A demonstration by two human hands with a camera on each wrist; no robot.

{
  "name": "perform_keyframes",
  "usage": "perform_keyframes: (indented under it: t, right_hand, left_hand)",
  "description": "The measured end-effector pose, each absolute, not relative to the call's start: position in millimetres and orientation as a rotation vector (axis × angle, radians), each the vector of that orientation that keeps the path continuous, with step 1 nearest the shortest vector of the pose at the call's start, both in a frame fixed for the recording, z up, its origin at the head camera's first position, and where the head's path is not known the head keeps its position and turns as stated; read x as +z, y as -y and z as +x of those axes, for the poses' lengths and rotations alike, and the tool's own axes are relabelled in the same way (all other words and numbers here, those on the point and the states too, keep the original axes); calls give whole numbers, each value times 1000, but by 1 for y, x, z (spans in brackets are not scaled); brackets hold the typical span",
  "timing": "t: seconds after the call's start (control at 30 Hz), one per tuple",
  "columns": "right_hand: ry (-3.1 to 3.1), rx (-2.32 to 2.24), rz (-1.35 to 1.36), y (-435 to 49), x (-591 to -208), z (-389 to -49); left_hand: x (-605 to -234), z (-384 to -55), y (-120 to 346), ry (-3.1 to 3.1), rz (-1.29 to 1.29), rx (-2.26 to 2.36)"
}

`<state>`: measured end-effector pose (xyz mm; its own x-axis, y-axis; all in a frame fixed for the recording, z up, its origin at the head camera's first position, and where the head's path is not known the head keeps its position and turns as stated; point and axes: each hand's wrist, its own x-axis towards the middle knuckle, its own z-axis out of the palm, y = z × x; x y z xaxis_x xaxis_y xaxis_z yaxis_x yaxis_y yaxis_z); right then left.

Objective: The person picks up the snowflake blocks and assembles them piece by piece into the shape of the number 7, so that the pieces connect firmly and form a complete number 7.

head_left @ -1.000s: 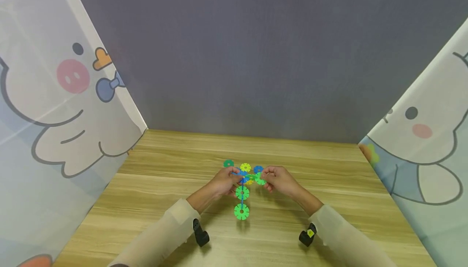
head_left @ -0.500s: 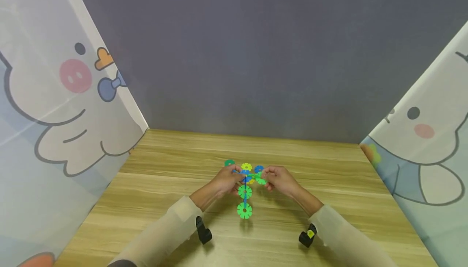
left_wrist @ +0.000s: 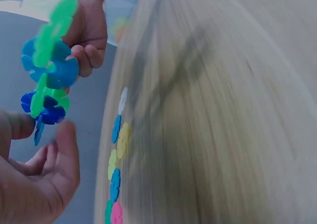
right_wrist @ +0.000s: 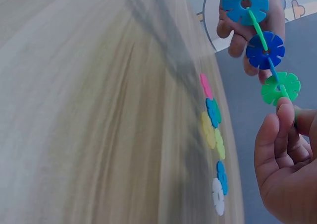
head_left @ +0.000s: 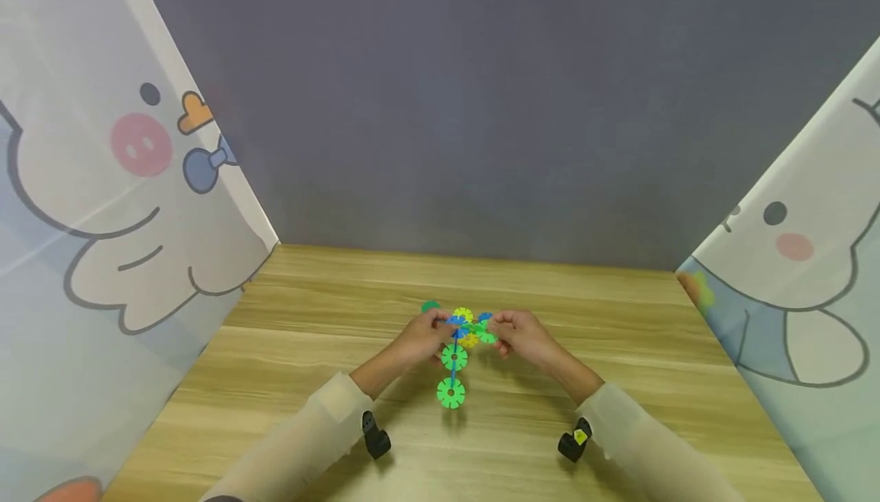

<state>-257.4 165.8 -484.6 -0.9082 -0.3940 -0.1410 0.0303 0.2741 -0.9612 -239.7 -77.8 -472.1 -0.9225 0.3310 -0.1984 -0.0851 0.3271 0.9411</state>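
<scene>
A chain of slotted plastic snowflake discs (head_left: 454, 357), green and blue, is held up over the table between both hands. My left hand (head_left: 419, 336) grips it near a blue disc (head_left: 459, 325), with thumb and fingers around the piece. From there a tail of linked discs extends toward me, ending in a green disc (head_left: 451, 393). On the other side my right hand (head_left: 525, 334) pinches a bright green disc (right_wrist: 281, 87) at the chain's right end. In the left wrist view a dark blue disc (left_wrist: 49, 110) is just above my left fingertips.
Several loose discs lie on the wooden table (head_left: 330, 296) beyond the chain: dark green (head_left: 430, 306), yellow (head_left: 463, 314), blue (head_left: 485, 318), pink (right_wrist: 205, 86) and white (right_wrist: 218, 196) among them. A grey panel (head_left: 447, 105) rises behind, with printed panels at both sides.
The tail of the chain swings a little right, then back left and slightly away from me. Both hands keep their hold and stay nearly in place.
</scene>
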Motion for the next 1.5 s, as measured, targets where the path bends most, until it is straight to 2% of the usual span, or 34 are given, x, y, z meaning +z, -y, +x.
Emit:
perform_keyframes:
  t: [0.23, 0.53, 0.73, 1.1, 1.5]
  right_hand:
    - [-2186, -1680, -309, -167, -487, -256]
    - [-2144, -1705, -354, -160, -492, -253]
    - [-2127, -1691, -373, -155, -493, -250]
    - [-2071, -1699, -381, -152, -491, -246]
    - [-2236, -1614, -332, -163, -489, -258]
  left_hand:
    - [-465, -239, 74, -2469, 359, 1466]
    - [-467, -236, 56, -2701, 694, 1065]
    - [-465, -232, 51, -2798, 794, 885]
    - [-460, -229, 52, -2793, 752, 894]
    - [-462, -228, 67, -2830, 697, 906]
